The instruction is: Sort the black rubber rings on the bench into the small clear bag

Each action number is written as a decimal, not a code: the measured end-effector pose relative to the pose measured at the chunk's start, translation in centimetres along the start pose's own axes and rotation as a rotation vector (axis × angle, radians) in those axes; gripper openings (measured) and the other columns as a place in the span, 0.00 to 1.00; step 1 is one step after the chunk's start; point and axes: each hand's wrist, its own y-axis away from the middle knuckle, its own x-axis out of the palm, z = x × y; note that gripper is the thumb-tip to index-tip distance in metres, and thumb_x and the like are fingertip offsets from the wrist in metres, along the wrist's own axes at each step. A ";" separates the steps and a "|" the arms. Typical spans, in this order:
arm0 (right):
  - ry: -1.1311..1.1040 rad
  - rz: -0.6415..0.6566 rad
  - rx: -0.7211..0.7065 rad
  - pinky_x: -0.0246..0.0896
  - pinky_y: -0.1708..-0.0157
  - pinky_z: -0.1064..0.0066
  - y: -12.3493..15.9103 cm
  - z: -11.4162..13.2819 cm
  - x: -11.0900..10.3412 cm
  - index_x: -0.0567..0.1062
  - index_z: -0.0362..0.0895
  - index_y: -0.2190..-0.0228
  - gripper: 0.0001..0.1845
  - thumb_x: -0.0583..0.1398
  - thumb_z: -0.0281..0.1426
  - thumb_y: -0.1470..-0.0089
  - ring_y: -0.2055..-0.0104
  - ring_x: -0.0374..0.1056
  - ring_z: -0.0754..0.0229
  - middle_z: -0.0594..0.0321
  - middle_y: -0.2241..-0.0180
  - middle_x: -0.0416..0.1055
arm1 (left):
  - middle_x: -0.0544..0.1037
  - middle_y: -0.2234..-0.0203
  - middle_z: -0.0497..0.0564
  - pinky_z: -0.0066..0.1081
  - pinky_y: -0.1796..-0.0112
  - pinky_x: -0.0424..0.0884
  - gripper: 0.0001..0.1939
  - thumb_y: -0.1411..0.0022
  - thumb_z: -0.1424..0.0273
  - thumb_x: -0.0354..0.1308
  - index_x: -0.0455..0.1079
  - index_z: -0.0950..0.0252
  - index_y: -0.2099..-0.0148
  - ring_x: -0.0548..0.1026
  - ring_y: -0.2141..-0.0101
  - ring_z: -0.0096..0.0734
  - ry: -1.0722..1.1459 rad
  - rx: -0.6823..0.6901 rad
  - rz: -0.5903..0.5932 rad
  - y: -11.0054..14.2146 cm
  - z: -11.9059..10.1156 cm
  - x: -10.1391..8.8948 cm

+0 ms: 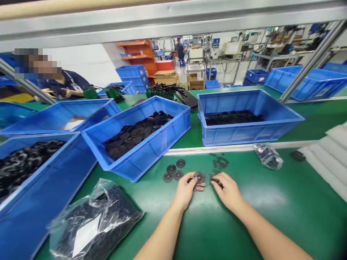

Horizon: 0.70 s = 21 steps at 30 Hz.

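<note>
My left hand [188,187] grips a round black disc [200,177] with holes around its centre, thumb on its near edge. Just to the right, my right hand [225,187] is closed with its fingertips together on a small black part [215,180], whose exact shape is mostly hidden. Beyond the right fingertips lies a loose scatter of small black pieces [222,163] on the green tabletop [217,231]. Several similar black discs [171,169] lie flat to the left of my left hand.
Ahead stand a blue bin of black discs [154,150] and another blue bin [244,135] with dark parts. At left are a bin of black rings [32,155] and a clear bag of black parts [108,213]. A small plastic bag [268,156] and white foam sheets [330,155] lie right.
</note>
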 end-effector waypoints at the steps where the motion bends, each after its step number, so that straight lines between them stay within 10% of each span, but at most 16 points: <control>1: -0.041 -0.007 -0.025 0.71 0.61 0.67 0.1 0.6 0.1 0.76 0.49 0.61 0.11 0.53 0.31 0.36 0.62 0.73 0.56 0.60 0.65 0.75 | 0.81 0.68 0.57 0.34 0.69 0.78 0.27 0.52 0.55 0.71 0.73 0.71 0.57 0.81 0.70 0.39 -0.018 -0.002 0.031 0.2 0.1 0.1; 16: -0.086 -0.126 -0.166 0.71 0.61 0.69 1.0 0.5 2.2 0.80 0.48 0.59 0.14 0.55 0.35 0.34 0.62 0.74 0.59 0.59 0.63 0.76 | 0.78 0.80 0.54 0.29 0.75 0.74 0.30 0.62 0.54 0.76 0.70 0.70 0.65 0.77 0.80 0.32 0.045 -0.053 0.098 1.0 0.7 0.9; 21: 0.111 -0.202 -0.097 0.68 0.50 0.53 0.8 -2.2 1.5 0.76 0.45 0.52 0.21 0.55 0.45 0.37 0.50 0.71 0.47 0.51 0.53 0.74 | 0.76 0.82 0.51 0.25 0.79 0.70 0.27 0.59 0.55 0.74 0.67 0.68 0.66 0.76 0.81 0.31 0.065 0.024 -0.027 0.4 0.3 0.5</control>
